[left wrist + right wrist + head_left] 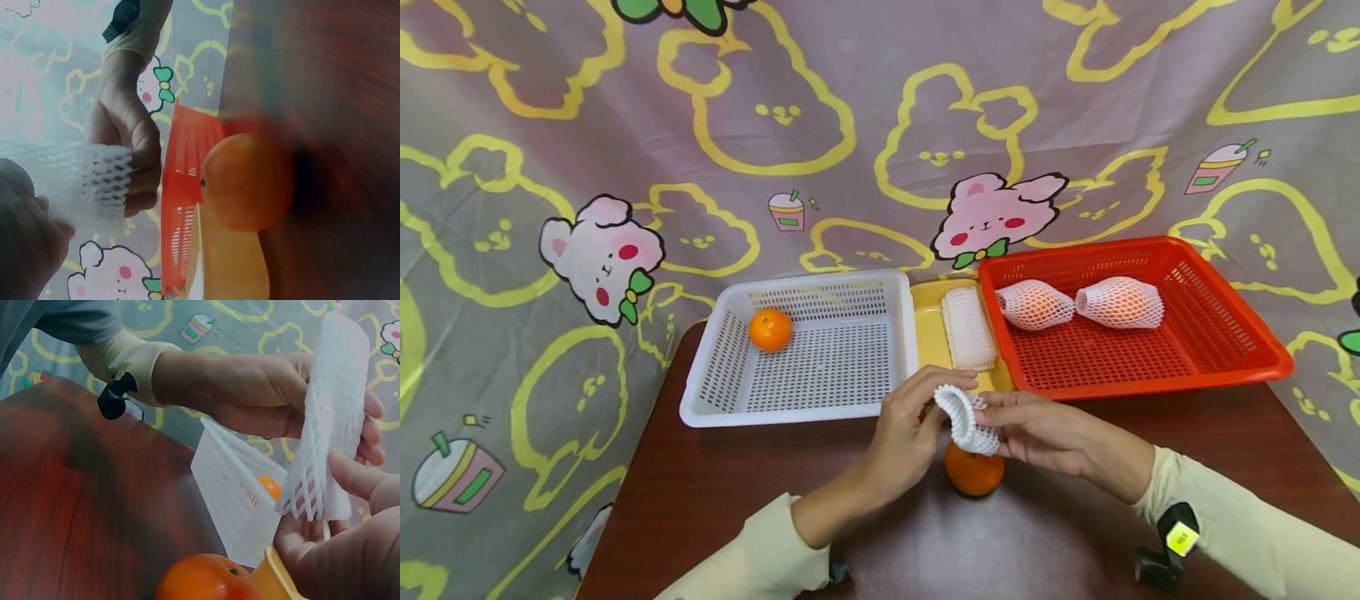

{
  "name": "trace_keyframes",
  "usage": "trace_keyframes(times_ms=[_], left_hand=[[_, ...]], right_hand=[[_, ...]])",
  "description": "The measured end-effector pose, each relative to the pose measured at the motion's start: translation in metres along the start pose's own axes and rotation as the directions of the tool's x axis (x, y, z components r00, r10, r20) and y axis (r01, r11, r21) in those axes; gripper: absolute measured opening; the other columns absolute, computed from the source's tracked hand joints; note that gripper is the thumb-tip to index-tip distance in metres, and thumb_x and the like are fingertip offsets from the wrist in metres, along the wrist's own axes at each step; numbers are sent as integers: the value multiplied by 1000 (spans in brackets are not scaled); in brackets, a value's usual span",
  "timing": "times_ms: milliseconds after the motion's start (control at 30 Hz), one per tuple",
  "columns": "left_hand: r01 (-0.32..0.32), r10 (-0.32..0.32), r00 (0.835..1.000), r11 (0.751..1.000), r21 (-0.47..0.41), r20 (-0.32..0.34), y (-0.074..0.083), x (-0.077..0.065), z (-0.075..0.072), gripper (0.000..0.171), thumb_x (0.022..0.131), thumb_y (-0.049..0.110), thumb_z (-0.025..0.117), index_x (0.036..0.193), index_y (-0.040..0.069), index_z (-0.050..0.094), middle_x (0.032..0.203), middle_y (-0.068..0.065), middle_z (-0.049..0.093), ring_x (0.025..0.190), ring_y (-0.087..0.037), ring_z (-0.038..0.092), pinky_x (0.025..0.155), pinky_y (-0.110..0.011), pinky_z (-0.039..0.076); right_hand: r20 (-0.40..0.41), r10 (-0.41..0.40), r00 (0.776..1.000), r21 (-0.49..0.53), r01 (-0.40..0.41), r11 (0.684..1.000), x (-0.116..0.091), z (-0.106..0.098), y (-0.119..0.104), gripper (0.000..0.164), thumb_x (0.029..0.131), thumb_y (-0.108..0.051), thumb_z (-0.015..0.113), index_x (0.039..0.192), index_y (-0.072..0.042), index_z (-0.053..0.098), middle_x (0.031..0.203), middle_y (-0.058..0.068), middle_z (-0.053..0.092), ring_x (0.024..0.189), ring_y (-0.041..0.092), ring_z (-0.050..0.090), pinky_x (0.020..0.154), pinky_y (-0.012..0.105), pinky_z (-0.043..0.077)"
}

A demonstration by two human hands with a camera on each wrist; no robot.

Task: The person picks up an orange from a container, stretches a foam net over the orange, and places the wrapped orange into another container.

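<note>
A white foam net sleeve (961, 421) is held up between both hands above the table. My left hand (901, 437) grips one end of it, with fingers curled round it in the right wrist view. At the other end my right hand (1048, 435) pinches the mesh between thumb and fingers. An orange (974, 472) sits on the table just below the sleeve, apart from it in the left wrist view. The mesh (337, 412) hangs over part of the left hand's fingers in the right wrist view.
A white basket (797, 421) at the left holds one orange (771, 331). The red basket (1150, 390) at the right holds two net-wrapped fruits (1120, 302). Between them, a yellow tray (929, 321) carries another foam net (970, 329). A patterned cloth hangs behind.
</note>
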State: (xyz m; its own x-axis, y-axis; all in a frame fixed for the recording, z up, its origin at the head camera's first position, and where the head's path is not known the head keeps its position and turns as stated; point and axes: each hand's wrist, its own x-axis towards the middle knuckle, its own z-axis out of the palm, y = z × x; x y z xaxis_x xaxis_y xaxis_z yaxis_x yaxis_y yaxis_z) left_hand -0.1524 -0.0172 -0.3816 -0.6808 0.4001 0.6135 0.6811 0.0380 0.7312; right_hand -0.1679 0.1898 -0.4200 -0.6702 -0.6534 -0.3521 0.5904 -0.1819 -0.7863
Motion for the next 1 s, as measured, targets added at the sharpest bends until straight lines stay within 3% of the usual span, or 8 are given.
trace_keyframes(times_ms=[133, 233, 333, 433, 500, 567, 867, 1000], left_hand=[[177, -178, 984, 983, -37, -19, -10, -9, 7, 40, 93, -2, 55, 132, 3, 50, 127, -13, 57, 121, -24, 55, 100, -33, 48], [390, -392, 920, 918, -72, -18, -16, -15, 11, 50, 97, 14, 54, 144, 9, 36, 138, -8, 49, 130, -23, 47, 105, -36, 43], [584, -590, 808, 795, -164, 18, -18, -17, 14, 56, 99, 25, 54, 146, 6, 31, 138, -12, 47, 125, -24, 49, 102, -37, 45], [700, -717, 692, 635, -328, 88, -19, -15, 13, 57, 98, 26, 55, 142, -3, 33, 130, -20, 52, 111, -23, 57, 95, -38, 49], [731, -760, 634, 527, -435, 145, -20, -13, 11, 53, 98, 21, 55, 138, -7, 36, 125, -22, 55, 103, -21, 60, 94, -38, 50], [747, -780, 595, 448, -491, 194, -21, -12, 8, 49, 97, 18, 55, 135, -9, 40, 122, -22, 58, 98, -18, 61, 94, -40, 51], [794, -785, 509, 271, -544, 352, -29, -9, -2, 37, 97, 11, 54, 124, -15, 52, 113, -13, 64, 99, -16, 61, 100, -41, 47], [773, -799, 500, 240, -587, 332, -32, -9, -3, 33, 99, 10, 51, 122, -13, 52, 107, -10, 63, 97, -16, 60, 100, -41, 46]], right_hand=[[11, -34, 999, 30, 33, 999, 1, 1, 1, 50, 97, -6, 50, 142, 4, 30, 116, 4, 64, 103, 15, 63, 92, 29, 51], [29, -66, 997, 49, 65, 997, 2, 2, 1, 54, 99, -6, 48, 145, 8, 23, 119, 4, 64, 106, 14, 62, 93, 30, 51], [20, -91, 996, 60, 90, 994, 2, 3, 0, 54, 100, -6, 46, 144, 11, 20, 119, 4, 64, 107, 14, 63, 94, 32, 51], [-12, -87, 996, 47, 88, 995, 2, 4, -1, 58, 99, -7, 47, 145, 12, 17, 119, 5, 64, 106, 15, 63, 93, 32, 52], [-37, -77, 996, 32, 78, 996, 2, 5, -2, 62, 99, -6, 49, 146, 12, 14, 119, 6, 63, 106, 16, 63, 94, 33, 52], [-65, -68, 996, 22, 69, 997, 2, 6, -3, 64, 98, -7, 50, 147, 12, 13, 120, 7, 61, 106, 17, 63, 94, 34, 51], [-137, -60, 989, -30, 56, 998, -2, 8, -6, 62, 96, -10, 55, 144, 12, 22, 118, 5, 63, 105, 17, 64, 92, 31, 52], [-162, -47, 986, -6, 46, 999, -4, 7, -7, 56, 96, -11, 56, 141, 10, 31, 116, 5, 65, 103, 17, 65, 92, 31, 52]])
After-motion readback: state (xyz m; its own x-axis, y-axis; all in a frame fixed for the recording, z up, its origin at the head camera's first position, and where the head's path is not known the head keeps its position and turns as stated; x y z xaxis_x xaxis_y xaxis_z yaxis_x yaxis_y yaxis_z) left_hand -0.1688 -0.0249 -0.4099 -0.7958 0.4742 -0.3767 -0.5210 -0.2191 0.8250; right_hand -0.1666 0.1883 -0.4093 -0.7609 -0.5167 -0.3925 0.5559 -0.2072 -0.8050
